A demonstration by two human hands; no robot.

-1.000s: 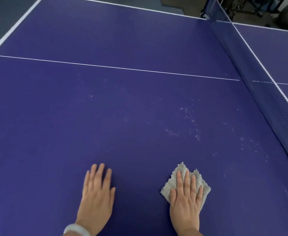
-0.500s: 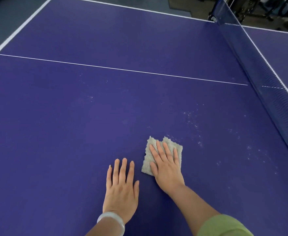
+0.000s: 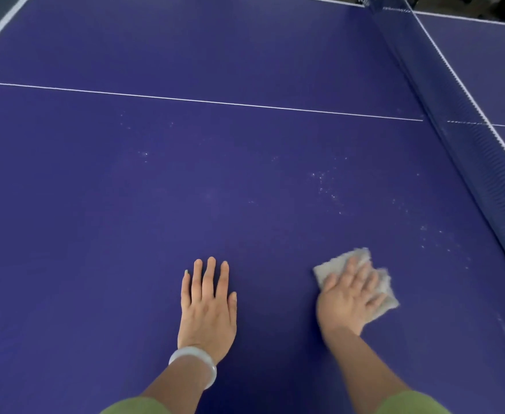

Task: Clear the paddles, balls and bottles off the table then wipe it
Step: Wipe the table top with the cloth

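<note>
Wiping stage, judging by a table (image 3: 125,234) bare of paddles, balls and bottles in this view. Right hand (image 3: 349,297) flat and spread on a grey cloth (image 3: 361,255), pressing it to the surface, not clenched round it; blurred, so likely mid-stroke. Cloth toward the near edge of the table, not far from the net (image 3: 484,162), touching the surface under the palm. Left hand (image 3: 207,309) laid flat on bare table toward the near edge, fingers close together and straight, holding nothing, a pale bangle (image 3: 196,361) at the wrist, probably as a brace for leaning in. Pale specks (image 3: 326,186) scattered beyond the cloth toward the net, a fainter patch (image 3: 143,153) further toward the middle line (image 3: 200,101), more flecks (image 3: 427,231) close to the net. To do this well: keep the palm weight even over the whole cloth so no corner lifts or folds under; work in overlapping passes from the near edge outward through the speckled area; draw the grit toward one edge rather than smearing it about; ease off near the net to avoid snagging the mesh; shift the bracing hand off any patch yet to be wiped; refold to a clean face once the cloth loads up.
</note>
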